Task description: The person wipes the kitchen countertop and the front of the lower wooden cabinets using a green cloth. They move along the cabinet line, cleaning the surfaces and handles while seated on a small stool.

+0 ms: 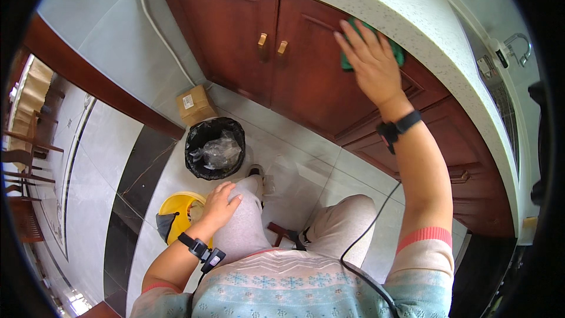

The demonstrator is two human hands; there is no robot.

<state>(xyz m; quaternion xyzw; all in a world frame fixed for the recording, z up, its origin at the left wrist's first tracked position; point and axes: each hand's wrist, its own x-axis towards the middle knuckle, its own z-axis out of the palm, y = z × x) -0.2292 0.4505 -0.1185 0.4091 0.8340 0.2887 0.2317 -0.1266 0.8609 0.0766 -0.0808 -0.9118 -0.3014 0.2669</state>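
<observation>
My right hand [374, 64] presses a green cloth [397, 53] flat against the upper part of a reddish-brown wooden cabinet door [318, 66], just under the pale speckled countertop [393, 13]. The fingers are spread over the cloth and slightly blurred; much of the cloth is hidden beneath them. Away from the cabinet, my left hand [219, 205] rests on my left knee, holding nothing, its thumb apart from the fingers. Two small brass-coloured handles, a left one [262, 40] and a right one [282, 47], sit either side of the gap between the doors.
A bin lined with a black bag [194, 165] holds clear plastic, with a cardboard box [198, 106] behind it. Beside my left leg stands a yellow bucket [176, 201], a grey cloth [166, 226] over its rim. A black cable [370, 225] runs past my right knee. A faucet [523, 48] is at far right.
</observation>
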